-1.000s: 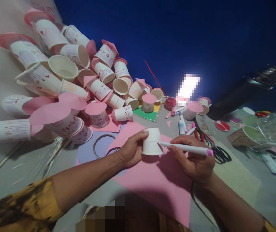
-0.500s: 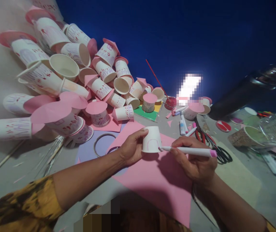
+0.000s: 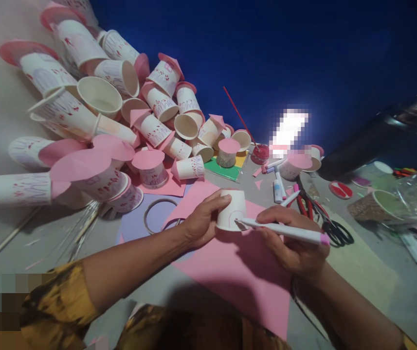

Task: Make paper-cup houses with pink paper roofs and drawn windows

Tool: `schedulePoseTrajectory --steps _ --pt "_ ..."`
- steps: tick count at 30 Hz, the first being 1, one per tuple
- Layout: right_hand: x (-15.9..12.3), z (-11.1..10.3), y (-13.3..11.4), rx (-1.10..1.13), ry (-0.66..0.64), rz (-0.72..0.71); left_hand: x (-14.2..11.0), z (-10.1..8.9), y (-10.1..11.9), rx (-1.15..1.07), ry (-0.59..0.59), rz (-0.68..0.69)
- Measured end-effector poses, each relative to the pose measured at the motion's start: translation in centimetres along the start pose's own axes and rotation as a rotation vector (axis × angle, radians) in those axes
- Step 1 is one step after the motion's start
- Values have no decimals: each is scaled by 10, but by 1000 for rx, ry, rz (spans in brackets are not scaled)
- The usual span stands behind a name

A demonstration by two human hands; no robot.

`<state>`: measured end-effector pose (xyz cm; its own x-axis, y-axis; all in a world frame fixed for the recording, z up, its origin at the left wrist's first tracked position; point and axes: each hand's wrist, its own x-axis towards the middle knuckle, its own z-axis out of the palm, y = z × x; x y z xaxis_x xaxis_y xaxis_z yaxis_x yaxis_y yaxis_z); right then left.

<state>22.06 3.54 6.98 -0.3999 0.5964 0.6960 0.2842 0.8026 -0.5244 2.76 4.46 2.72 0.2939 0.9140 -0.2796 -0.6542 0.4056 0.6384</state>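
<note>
My left hand (image 3: 208,216) is closed round the left side of a white paper cup (image 3: 233,204), thumb on its front. The cup stands mouth down, tilted slightly, above a sheet of pink paper (image 3: 262,287). A faint pink arch is drawn on its wall. Between the thumb and fingers of my right hand (image 3: 296,238) is a white felt-tip marker (image 3: 288,230) with a pink end. Its tip meets the cup's wall at the arch, near the lower rim.
Many decorated paper cups (image 3: 150,127) with pink tops are heaped at the left and back. Scissors (image 3: 337,232), pliers (image 3: 305,199) and loose markers (image 3: 277,190) lie at the right. A jar of red paint (image 3: 260,153) holds a brush. A tape ring (image 3: 148,218) lies left of the cup.
The marker tip has moved left from the cup's right edge onto the arch. The cup has turned a little, with the arch now further right on its wall.
</note>
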Motion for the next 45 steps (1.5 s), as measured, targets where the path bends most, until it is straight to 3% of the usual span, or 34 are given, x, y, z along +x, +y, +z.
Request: schedulePoseTrajectory --steps 8,12,24,29,33,38,42,45 --pt "8 0 -8 5 -127 -96 -3 3 -1 74 5 47" --pt "8 0 -9 7 -160 -72 -3 4 0 76 -3 58" --pt "6 1 -4 -57 -6 5 -3 3 -1 46 -13 21" --pt "6 -2 -3 21 -112 45 -4 3 0 62 3 20" --pt "7 -5 -2 -52 -34 55 -4 0 -1 21 -7 -4" --pt "6 -5 0 11 -108 58 -2 -1 -1 2 5 -14" --pt "7 -5 0 -48 -13 32 -3 -1 0 -11 -2 -32" --pt "9 -6 -2 -25 -37 54 -4 -1 1 -46 -4 -46"
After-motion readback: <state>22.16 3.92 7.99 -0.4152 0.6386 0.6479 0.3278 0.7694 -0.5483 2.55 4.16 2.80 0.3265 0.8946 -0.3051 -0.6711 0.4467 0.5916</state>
